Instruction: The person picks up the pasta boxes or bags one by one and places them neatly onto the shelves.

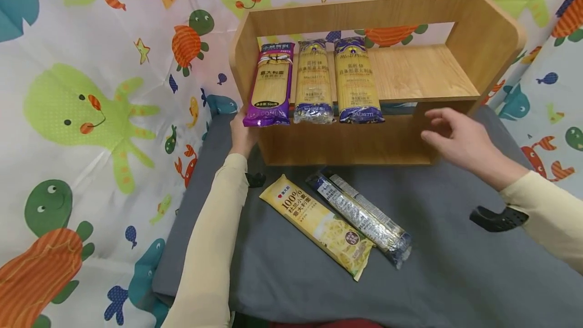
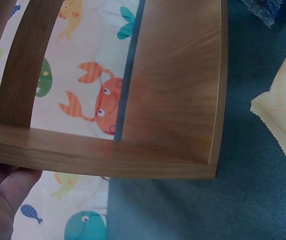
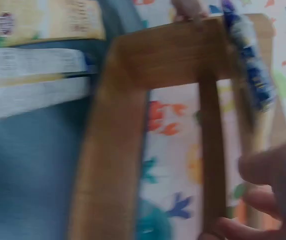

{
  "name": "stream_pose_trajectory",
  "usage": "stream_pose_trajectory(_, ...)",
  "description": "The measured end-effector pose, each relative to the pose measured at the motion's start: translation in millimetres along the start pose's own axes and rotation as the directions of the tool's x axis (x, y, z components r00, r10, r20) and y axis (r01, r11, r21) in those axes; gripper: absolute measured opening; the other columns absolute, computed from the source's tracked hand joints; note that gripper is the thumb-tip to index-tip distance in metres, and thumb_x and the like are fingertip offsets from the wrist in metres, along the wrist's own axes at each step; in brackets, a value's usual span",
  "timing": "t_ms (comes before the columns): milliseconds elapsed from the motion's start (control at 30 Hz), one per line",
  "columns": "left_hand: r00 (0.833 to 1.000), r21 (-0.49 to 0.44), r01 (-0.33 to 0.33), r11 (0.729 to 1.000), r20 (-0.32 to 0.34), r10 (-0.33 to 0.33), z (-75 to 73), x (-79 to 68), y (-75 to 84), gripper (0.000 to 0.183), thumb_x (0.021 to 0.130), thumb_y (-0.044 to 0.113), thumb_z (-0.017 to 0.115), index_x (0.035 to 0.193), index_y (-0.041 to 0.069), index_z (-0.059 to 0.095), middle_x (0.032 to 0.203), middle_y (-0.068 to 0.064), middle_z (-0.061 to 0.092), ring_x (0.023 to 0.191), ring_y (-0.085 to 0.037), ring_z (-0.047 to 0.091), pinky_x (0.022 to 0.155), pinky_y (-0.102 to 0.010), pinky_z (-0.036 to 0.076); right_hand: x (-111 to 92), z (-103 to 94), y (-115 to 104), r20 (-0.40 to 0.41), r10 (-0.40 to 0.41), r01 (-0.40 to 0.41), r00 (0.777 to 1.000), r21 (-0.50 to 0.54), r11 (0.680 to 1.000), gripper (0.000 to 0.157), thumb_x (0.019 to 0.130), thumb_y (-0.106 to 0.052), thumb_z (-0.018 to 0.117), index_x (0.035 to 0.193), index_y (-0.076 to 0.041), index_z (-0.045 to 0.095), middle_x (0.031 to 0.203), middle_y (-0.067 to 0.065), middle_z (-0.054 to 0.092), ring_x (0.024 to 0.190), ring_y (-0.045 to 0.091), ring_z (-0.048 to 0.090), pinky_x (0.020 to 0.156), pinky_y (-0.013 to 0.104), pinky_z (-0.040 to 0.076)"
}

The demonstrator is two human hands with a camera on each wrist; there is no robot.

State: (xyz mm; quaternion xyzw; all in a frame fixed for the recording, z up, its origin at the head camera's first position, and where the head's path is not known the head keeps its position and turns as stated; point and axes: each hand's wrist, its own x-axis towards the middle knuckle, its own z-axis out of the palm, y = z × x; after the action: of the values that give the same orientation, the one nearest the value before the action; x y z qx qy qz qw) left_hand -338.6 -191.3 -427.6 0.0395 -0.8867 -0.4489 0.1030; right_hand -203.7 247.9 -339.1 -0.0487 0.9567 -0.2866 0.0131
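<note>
Right grip (image 3: pixel 285 185) by wooden shelf (image 3: pixel 178 52), contact unclear in blur; packets (image 3: pixel 38 60) on cloth (image 3: pixel 28 175).

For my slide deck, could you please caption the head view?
Left hand grips a wooden shelf bearing three pasta packs; two more lie in front.

Purple-yellow packet (image 1: pixel 272 85), blue-yellow spaghetti packets (image 1: pixel 359 80), brown shelf (image 1: pixel 423 72), grey cloth (image 1: pixel 442 277), turtle-patterned white backdrop (image 1: pixel 114 44)

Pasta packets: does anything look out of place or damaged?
The yellow packet and silvery packaging lie slantwise on the grey cloth, unlike the three packets lined up on the shelf. No spill or obvious damage shows.
</note>
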Motion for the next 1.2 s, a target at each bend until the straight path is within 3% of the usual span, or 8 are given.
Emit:
stream_pose_trajectory(67,1.000,-0.009,0.008,1.000,-0.002,-0.008,-0.8,0.8,1.8,0.054,0.103,0.042,0.053,0.150,0.014,0.048,0.141,-0.015,0.064,0.121,-0.034,0.067,0.102,-0.053,0.055,-12,12.5,20,0.119,-0.006,0.010,0.993,-0.038,0.999,0.054,0.101,-0.027,0.062,0.143,0.001,0.046,0.135,0.036,0.055,0.119,0.050,0.056,0.089,0.062,0.050)
stream_pose_trajectory(200,1.000,-0.016,0.028,0.999,0.007,-0.028,0.0,0.5,3.8,0.055,0.103,0.043,0.053,0.151,0.015,0.048,0.144,-0.013,0.062,0.125,-0.033,0.064,0.104,-0.052,0.054,-37,52.1,55,0.331,-0.069,0.077,0.941,-0.011,0.997,0.057,0.097,-0.023,0.068,0.143,0.004,0.047,0.130,0.039,0.058,0.107,0.048,0.067,0.079,0.053,0.059)
stream_pose_trajectory(367,1.000,0.009,0.023,1.000,0.002,-0.023,-0.1,-1.4,2.7,0.056,0.103,0.045,0.052,0.150,0.015,0.048,0.143,-0.013,0.063,0.126,-0.034,0.063,0.106,-0.052,0.053,-63,104.9,78,0.447,-0.107,0.053,0.888,0.130,0.990,0.068,0.096,-0.026,0.070,0.149,0.006,0.040,0.134,0.041,0.055,0.107,0.047,0.068,0.077,0.047,0.060)
stream_pose_trajectory(567,0.999,0.077,-0.028,0.997,-0.022,0.030,-0.7,-1.0,1.8,0.052,0.104,0.042,0.050,0.147,0.012,0.050,0.140,-0.015,0.064,0.122,-0.036,0.064,0.106,-0.053,0.052,-67,151.3,78,0.418,-0.125,0.039,0.900,0.209,0.977,0.073,0.096,-0.027,0.071,0.151,0.005,0.038,0.133,0.037,0.058,0.106,0.039,0.070,0.078,0.046,0.059)
stream_pose_trajectory(767,1.000,0.053,-0.009,0.999,-0.010,0.009,-0.1,-0.2,2.5,0.055,0.103,0.043,0.051,0.150,0.015,0.047,0.142,-0.013,0.063,0.121,-0.033,0.065,0.103,-0.051,0.055,-54,173.7,63,0.372,-0.178,0.102,0.911,0.216,0.971,0.071,0.087,-0.003,0.071,0.151,-0.003,0.041,0.101,0.021,0.066,0.067,0.016,0.055,0.060,0.032,0.045)
stream_pose_trajectory(933,0.999,-0.010,0.030,0.999,0.013,-0.030,-0.1,0.5,2.9,0.060,0.103,0.051,0.050,0.153,0.019,0.045,0.144,-0.011,0.062,0.123,-0.031,0.064,0.104,-0.050,0.054,-50,178.7,52,0.353,-0.220,0.159,0.909,0.193,0.968,0.075,0.076,0.008,0.070,0.146,-0.007,0.048,0.124,0.026,0.061,0.098,0.039,0.065,0.067,0.030,0.045)
stream_pose_trajectory(1067,1.000,-0.020,0.027,0.999,0.007,-0.027,-0.7,0.7,2.5,0.060,0.102,0.051,0.051,0.153,0.020,0.045,0.143,-0.011,0.063,0.122,-0.031,0.064,0.104,-0.050,0.054,-49,179.5,46,0.374,-0.310,0.282,0.874,0.129,0.951,0.081,0.070,0.009,0.072,0.147,-0.005,0.049,0.134,0.024,0.059,0.110,0.039,0.060,0.076,0.034,0.048)
stream_pose_trajectory(1200,1.000,-0.018,0.020,1.000,0.007,-0.020,-1.0,-0.3,1.4,0.059,0.103,0.050,0.051,0.152,0.019,0.046,0.142,-0.011,0.063,0.122,-0.031,0.064,0.104,-0.050,0.054,-50,176.6,45,0.470,-0.359,0.317,0.806,0.169,0.933,0.085,0.069,0.012,0.071,0.149,-0.006,0.048,0.146,0.023,0.056,0.127,0.041,0.056,0.077,0.030,0.046)
